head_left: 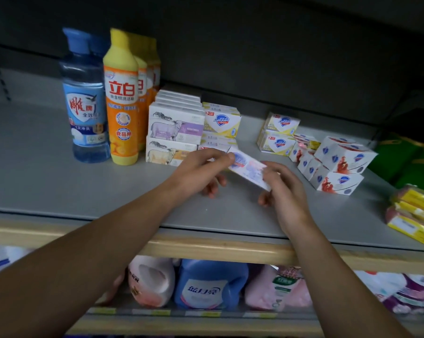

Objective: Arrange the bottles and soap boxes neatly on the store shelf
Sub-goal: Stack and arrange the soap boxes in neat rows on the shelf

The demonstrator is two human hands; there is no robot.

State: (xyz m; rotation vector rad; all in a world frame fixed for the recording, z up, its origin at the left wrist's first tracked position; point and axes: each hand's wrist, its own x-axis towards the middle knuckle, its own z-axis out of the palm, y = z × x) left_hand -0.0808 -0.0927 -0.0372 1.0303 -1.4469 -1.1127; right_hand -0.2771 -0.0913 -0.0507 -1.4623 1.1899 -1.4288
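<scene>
Small white-and-blue cardboard soap box (pixel 248 168) is held tilted between left hand (pixel 201 170) and right hand (pixel 285 189), each pinching one end, over the grey shelf (pixel 59 181); likely light, rigid, crushable, so grip ends.

On the pale grey metal shelf (pixel 47 181), near its left end, stands a clear blue plastic bottle (pixel 85 98) with a blue-and-white label. Beside it is a yellow plastic bottle (pixel 120 101) with an orange label and red characters. White cardboard soap boxes (pixel 175 124) show sheep drawings with a lilac band. Toward the right edge, white cartons (pixel 345 154) carry red splashes and blue shields.
</scene>
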